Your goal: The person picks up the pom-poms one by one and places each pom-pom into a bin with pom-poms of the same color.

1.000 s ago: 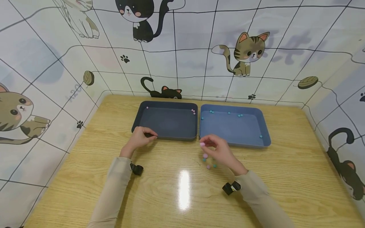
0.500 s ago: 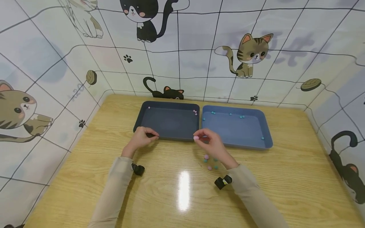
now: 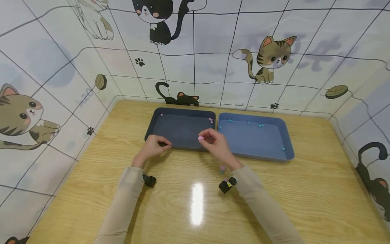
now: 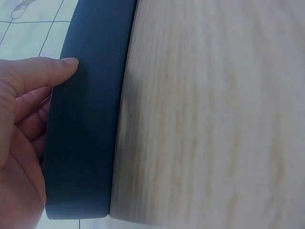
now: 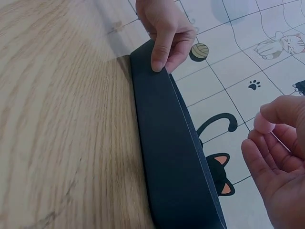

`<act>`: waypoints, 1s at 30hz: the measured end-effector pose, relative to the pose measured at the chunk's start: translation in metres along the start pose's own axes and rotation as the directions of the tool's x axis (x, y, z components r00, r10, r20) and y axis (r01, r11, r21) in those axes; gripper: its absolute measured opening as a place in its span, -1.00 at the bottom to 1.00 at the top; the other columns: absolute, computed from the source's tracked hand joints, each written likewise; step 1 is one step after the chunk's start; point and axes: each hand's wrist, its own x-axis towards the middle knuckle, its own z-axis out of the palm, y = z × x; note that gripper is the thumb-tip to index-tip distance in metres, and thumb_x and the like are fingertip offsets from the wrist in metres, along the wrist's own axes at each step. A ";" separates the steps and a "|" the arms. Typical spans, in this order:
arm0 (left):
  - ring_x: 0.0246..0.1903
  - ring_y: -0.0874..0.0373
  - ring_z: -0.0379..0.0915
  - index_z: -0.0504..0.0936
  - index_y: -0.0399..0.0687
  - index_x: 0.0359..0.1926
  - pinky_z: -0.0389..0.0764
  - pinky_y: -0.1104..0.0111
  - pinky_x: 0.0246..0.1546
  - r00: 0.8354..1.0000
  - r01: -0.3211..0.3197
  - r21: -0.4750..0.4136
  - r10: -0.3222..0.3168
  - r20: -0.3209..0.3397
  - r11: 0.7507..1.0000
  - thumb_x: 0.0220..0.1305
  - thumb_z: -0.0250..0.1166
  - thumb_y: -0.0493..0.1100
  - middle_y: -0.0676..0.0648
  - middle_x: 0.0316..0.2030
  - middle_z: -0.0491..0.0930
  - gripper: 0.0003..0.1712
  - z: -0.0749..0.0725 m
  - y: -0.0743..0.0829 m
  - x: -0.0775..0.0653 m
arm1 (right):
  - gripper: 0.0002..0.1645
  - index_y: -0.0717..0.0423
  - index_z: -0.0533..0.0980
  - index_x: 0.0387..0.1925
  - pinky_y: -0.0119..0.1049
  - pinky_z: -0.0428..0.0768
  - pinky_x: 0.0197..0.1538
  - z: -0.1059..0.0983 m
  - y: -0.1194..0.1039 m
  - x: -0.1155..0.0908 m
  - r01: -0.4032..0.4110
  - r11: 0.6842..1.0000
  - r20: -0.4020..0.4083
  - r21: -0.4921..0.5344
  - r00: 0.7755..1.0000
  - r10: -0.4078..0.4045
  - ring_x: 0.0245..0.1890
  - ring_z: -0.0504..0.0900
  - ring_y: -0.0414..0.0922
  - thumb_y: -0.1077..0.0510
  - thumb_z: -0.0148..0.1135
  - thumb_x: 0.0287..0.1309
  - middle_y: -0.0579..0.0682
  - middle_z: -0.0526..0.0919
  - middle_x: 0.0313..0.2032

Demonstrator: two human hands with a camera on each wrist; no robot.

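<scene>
My right hand [image 3: 218,146] pinches a small pink ball [image 3: 200,138] between thumb and fingertips, above the near right part of the dark grey tray [image 3: 179,128]. In the right wrist view the pink ball [image 5: 263,124] sits at the thumb tip. My left hand [image 3: 152,147] grips the near rim of that tray toward its left corner. The left wrist view has the thumb against the outer wall [image 4: 90,129], the other fingers behind the rim. Several pink balls [image 3: 211,120] lie in the dark tray's far corners.
To the right, a blue tray [image 3: 256,140] holds several teal balls [image 3: 261,125] near its walls. A pink ball [image 3: 222,168] and a teal ball [image 3: 221,172] lie on the wooden table [image 3: 170,203] under my right forearm, which partly hides another pink one. A cat-print cloth [image 3: 210,67] stands behind.
My right hand has carried the pink ball leftward and away from me, from the blue tray's near left corner to over the dark tray. My left hand keeps its hold on the rim.
</scene>
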 end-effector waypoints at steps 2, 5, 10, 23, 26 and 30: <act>-0.47 0.15 0.57 0.76 -0.18 -0.41 0.51 0.39 -0.49 1.000 -0.002 -0.005 0.002 0.002 1.000 0.05 0.39 -0.33 -0.09 -0.44 0.69 -0.95 0.000 0.000 0.001 | -0.79 0.41 0.52 -0.16 -0.13 0.58 -0.10 0.004 0.009 0.006 -0.001 1.000 -0.013 0.006 1.000 0.001 -0.22 0.58 0.10 0.33 0.19 0.19 0.25 0.59 -0.25; -0.48 0.16 0.57 0.76 -0.19 -0.41 0.51 0.40 -0.50 1.000 -0.002 -0.007 0.002 0.002 1.000 0.04 0.39 -0.35 -0.10 -0.45 0.69 -0.95 0.001 0.000 0.001 | -0.79 0.35 0.54 -0.16 -0.15 0.58 -0.10 0.010 0.024 0.015 -0.007 1.000 -0.028 0.010 1.000 0.008 -0.22 0.58 0.06 0.29 0.21 0.18 0.21 0.60 -0.25; -0.52 0.18 0.55 0.75 -0.20 -0.42 0.49 0.42 -0.54 1.000 0.014 -0.012 -0.014 0.003 1.000 0.03 0.39 -0.36 -0.10 -0.46 0.69 -0.95 0.000 -0.001 0.001 | -0.80 0.27 0.56 -0.19 -0.23 0.58 -0.12 0.018 0.030 0.025 -0.011 1.000 -0.044 0.012 0.999 0.011 -0.24 0.58 -0.04 0.24 0.25 0.16 0.13 0.62 -0.27; -0.53 0.21 0.54 0.76 -0.18 -0.41 0.48 0.41 -0.56 0.999 0.043 -0.015 -0.042 0.017 0.999 0.05 0.40 -0.32 -0.09 -0.44 0.69 -0.96 0.000 -0.003 0.002 | -0.80 0.27 0.58 -0.21 -0.22 0.57 -0.11 0.033 0.041 0.048 -0.041 0.998 -0.101 0.055 0.994 0.046 -0.27 0.56 -0.06 0.23 0.28 0.13 0.14 0.63 -0.27; -0.53 0.23 0.54 0.76 -0.17 -0.41 0.48 0.42 -0.57 0.999 0.047 -0.015 -0.047 0.020 0.999 0.05 0.40 -0.31 -0.08 -0.44 0.69 -0.96 0.000 -0.003 0.003 | -0.79 0.26 0.58 -0.21 -0.22 0.57 -0.10 0.035 0.042 0.053 -0.077 0.995 -0.107 0.062 0.991 0.083 -0.27 0.56 -0.05 0.22 0.29 0.13 0.14 0.63 -0.25; -0.57 0.23 0.51 0.76 -0.18 -0.42 0.44 0.44 -0.61 0.999 0.041 -0.013 -0.041 0.017 0.999 0.05 0.39 -0.32 -0.09 -0.45 0.69 -0.96 0.000 -0.002 0.003 | -0.80 0.26 0.58 -0.21 -0.26 0.55 -0.12 0.037 0.041 0.059 -0.091 0.994 -0.117 0.068 0.988 0.099 -0.27 0.55 -0.04 0.22 0.29 0.13 0.14 0.63 -0.26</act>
